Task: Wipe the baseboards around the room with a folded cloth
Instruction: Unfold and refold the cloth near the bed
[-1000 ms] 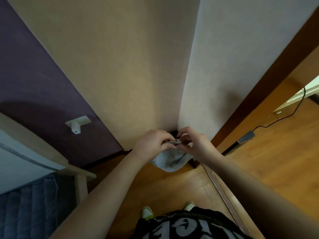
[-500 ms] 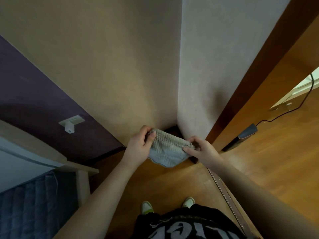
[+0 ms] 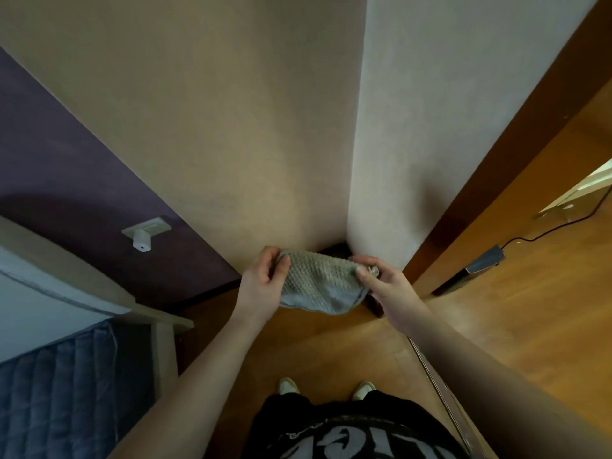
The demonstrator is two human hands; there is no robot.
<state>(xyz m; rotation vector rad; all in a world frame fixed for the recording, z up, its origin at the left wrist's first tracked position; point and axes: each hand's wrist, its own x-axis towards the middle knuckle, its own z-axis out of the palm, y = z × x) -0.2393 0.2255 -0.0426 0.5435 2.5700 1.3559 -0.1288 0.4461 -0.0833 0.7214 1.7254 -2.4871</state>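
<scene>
Currently standing at a room corner. At far left, bed frame (image 3: 99,293) close by. Left hand (image 3: 261,286) pinching the left end of the grey cloth (image 3: 319,283), right hand (image 3: 387,286) pinching the right end, stretched between them above the floor. Dark baseboard (image 3: 334,250) just beyond, untouched. Likely risks: losing the fold on crouching, or snagging the cable (image 3: 546,230) at far right. Cramped by the bed; open wooden floor (image 3: 496,326) to the right.

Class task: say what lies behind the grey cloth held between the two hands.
Behind the cloth shows a dark baseboard in the wall corner and wooden floor below. The cloth covers most of that corner baseboard.
</scene>
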